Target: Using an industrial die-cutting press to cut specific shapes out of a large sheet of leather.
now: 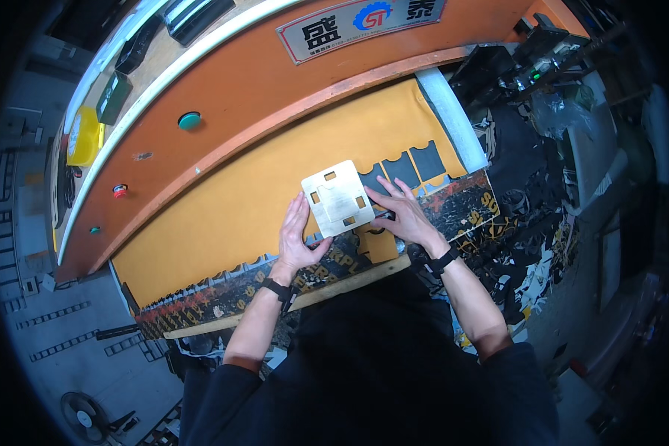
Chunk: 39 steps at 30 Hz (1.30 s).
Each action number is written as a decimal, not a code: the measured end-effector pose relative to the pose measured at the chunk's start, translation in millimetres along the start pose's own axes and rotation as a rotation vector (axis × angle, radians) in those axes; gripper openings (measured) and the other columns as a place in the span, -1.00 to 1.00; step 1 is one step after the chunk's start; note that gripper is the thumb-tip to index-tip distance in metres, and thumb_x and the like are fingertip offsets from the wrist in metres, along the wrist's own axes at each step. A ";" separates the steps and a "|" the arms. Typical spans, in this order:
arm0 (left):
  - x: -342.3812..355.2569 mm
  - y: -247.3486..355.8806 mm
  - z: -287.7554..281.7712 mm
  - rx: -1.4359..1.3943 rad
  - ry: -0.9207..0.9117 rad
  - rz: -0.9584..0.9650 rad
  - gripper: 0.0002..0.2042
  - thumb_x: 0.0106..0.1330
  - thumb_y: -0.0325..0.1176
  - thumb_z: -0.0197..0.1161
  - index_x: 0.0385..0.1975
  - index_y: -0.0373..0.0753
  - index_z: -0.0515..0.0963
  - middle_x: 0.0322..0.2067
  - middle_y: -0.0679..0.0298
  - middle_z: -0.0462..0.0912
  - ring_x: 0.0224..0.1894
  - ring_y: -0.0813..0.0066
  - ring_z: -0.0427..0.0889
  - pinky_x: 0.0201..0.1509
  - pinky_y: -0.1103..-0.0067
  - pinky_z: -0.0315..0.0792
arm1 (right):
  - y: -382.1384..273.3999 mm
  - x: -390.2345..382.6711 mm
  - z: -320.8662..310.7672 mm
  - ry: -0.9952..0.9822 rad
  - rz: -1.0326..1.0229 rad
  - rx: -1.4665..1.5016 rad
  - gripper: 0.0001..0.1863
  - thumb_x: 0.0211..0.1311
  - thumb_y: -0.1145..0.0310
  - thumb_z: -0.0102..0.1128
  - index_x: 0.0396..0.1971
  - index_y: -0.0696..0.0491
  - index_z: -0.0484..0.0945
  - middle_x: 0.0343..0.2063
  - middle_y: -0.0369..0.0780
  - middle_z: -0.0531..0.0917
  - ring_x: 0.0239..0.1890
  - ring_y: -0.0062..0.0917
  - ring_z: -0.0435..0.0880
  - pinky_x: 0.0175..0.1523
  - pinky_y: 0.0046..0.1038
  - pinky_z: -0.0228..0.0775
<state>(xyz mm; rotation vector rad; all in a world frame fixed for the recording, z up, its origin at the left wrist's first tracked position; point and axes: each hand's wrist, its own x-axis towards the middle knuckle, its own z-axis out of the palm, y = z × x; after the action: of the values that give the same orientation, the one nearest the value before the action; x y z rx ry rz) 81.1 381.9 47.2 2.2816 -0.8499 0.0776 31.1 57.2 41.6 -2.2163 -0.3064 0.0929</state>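
Observation:
A pale, square cutting die [337,199] with several small rectangular holes lies flat on a yellow sheet [238,204] spread over the press bed. My left hand [297,234] rests flat against the die's left edge, fingers straight. My right hand [398,212] presses against its right edge, fingers spread and touching the die. Dark shaped cut-outs [412,165] show in the sheet just beyond the die. A yellow cut piece [379,244] lies near my right wrist.
An orange machine head [275,97] arches over the bed, with a green button [189,120] and a red button [120,190] on its left side. A printed black board [223,293] lines the front edge. Black scrap pieces [528,238] pile up at the right. A fan [85,418] stands on the floor.

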 end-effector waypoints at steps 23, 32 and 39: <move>4.5 4.3 1.7 0.188 -0.148 -0.061 0.10 -0.02 -0.04 0.79 0.56 -0.38 0.39 0.51 -0.08 0.49 0.67 -0.05 0.28 0.74 -0.04 0.07 | 12.7 -3.0 -10.9 -0.007 0.067 0.168 -0.11 0.23 0.45 0.58 0.59 -0.05 0.45 0.57 -0.02 0.46 0.66 -0.22 0.34 0.77 -0.09 0.01; 5.4 4.0 -1.5 0.118 -0.113 -0.050 0.09 0.00 -0.06 0.78 0.56 -0.39 0.39 0.50 -0.16 0.48 0.67 -0.09 0.29 0.74 -0.05 0.07 | 13.3 -3.2 -8.8 -0.030 0.129 0.137 -0.08 0.19 0.43 0.60 0.60 -0.09 0.44 0.61 -0.08 0.41 0.70 -0.19 0.26 0.78 -0.07 -0.06; 6.8 4.3 0.2 0.137 -0.105 -0.043 0.08 0.05 0.00 0.76 0.58 -0.34 0.37 0.50 -0.07 0.52 0.66 -0.02 0.30 0.76 -0.02 0.06 | 11.1 -2.5 -10.8 -0.025 0.129 0.143 -0.08 0.20 0.41 0.61 0.60 -0.13 0.45 0.63 -0.11 0.40 0.70 -0.18 0.25 0.78 -0.06 -0.03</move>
<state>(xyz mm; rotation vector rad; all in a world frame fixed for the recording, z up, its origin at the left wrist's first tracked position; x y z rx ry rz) 83.9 375.6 51.5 2.4496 -0.8720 -0.0033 32.6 41.7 39.5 -2.0926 -0.1652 0.2059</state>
